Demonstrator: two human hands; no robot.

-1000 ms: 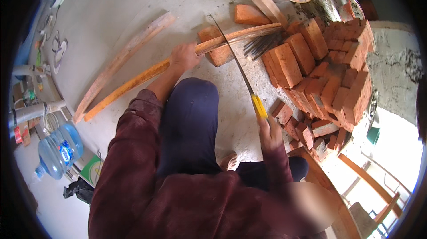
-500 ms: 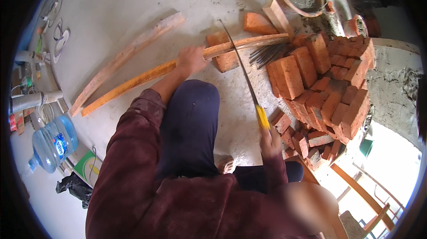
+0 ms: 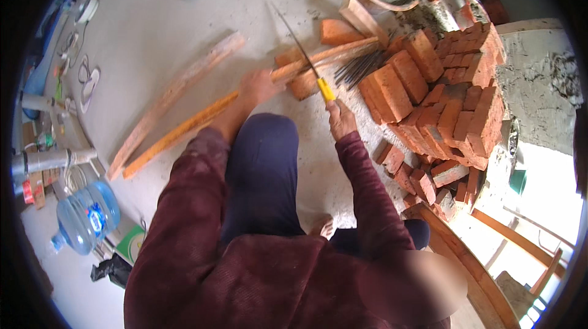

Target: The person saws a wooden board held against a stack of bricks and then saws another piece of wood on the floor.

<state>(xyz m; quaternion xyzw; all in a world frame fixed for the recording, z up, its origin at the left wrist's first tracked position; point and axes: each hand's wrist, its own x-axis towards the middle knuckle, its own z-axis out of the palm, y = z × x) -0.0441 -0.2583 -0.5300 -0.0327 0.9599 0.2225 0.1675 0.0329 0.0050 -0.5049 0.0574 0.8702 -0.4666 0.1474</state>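
My left hand [image 3: 256, 89] is closed around a long, narrow wooden strip [image 3: 184, 128], slightly blurred. The strip slants from lower left to upper right and passes over a red brick [image 3: 303, 87] on the floor. In my right hand [image 3: 340, 119] is a handsaw with a yellow handle [image 3: 326, 89], its thin dark blade crossing the strip just right of my left hand. The blade's tip points away from me, to the far left. A second, paler wooden piece [image 3: 174, 96] lies on the floor to the left of the strip.
Stacked red bricks [image 3: 450, 108] stand at the right, with loose bricks [image 3: 422, 185] below. Beyond are thin dark rods [image 3: 358, 68], a wood block [image 3: 362, 19] and a mortar bucket [image 3: 411, 5]. A blue water jug [image 3: 89, 215] and slippers [image 3: 89, 87] are at the left.
My right hand has pushed forward and left, so the saw has slid further across the strip. My left hand still holds the strip. The whole view has shifted slightly.
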